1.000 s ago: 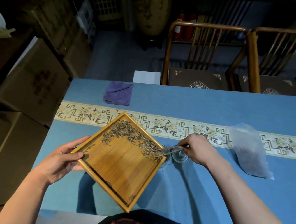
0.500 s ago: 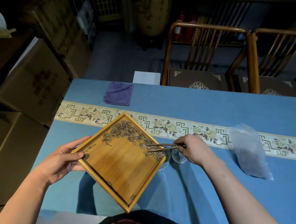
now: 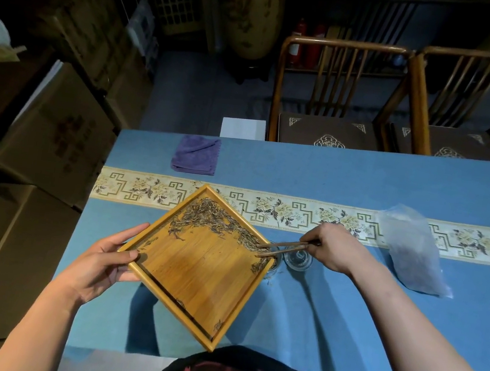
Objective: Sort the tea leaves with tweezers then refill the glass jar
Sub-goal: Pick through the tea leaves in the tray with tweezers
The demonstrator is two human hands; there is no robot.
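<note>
One head-worn camera looks forward and down, close over the table [image 3: 362, 185] (chairs [image 3: 335, 104] beyond).

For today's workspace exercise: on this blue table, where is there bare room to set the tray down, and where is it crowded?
Bare cloth lies on the far side between the purple towel and the right edge, beyond the patterned runner. More lies near the front edge, under the right forearm. It is crowded at the tray corner, where tweezers, glass jar, glass lid and plastic bag sit.
</note>
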